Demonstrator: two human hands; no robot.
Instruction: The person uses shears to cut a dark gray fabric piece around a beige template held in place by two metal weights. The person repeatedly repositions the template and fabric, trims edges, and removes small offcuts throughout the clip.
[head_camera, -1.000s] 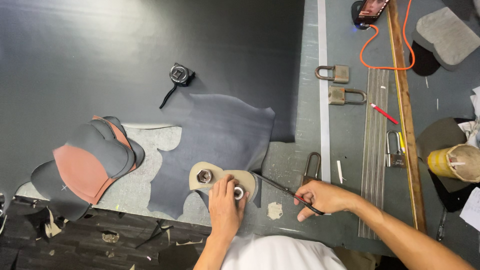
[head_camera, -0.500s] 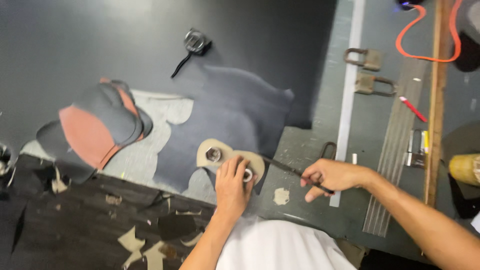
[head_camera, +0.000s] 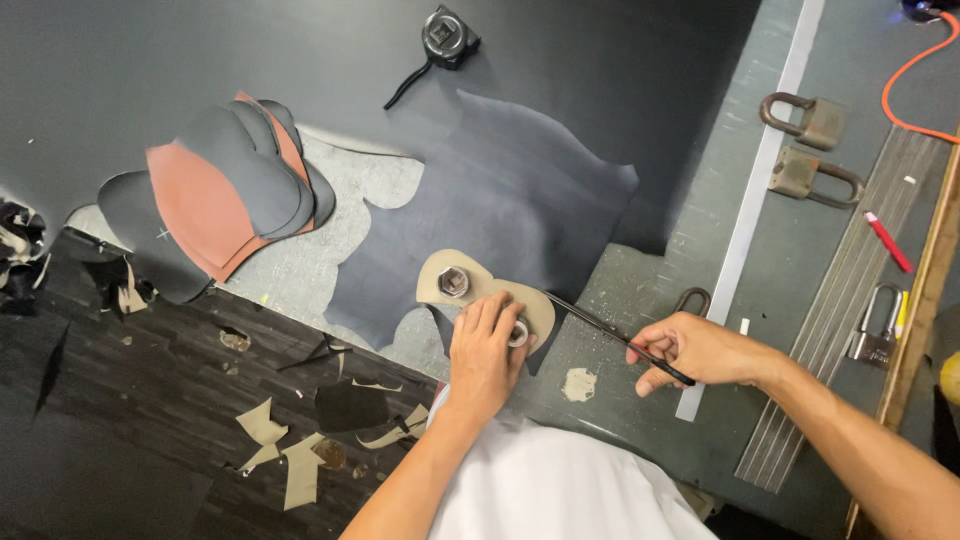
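1. Nearest the camera, the person's left hand (head_camera: 487, 352) lies palm down with its fingers spread flat, pressing on a tan template (head_camera: 478, 292) and covering one metal weight (head_camera: 518, 333); it grips nothing.
2. Just to the right, the right hand (head_camera: 700, 350) has its fingers curled tight around a thin black cutting tool (head_camera: 610, 333), whose tip meets the template's right edge.
3. The template rests on a dark grey leather piece (head_camera: 500, 190), near its lower edge, with a second hexagonal weight (head_camera: 453, 282) on top.
4. Farther left lies a stack of cut grey and reddish shapes (head_camera: 220, 195).
5. Farthest away, a black tape measure (head_camera: 446, 36) sits above, and two padlock-shaped weights (head_camera: 812, 145) lie to the right.
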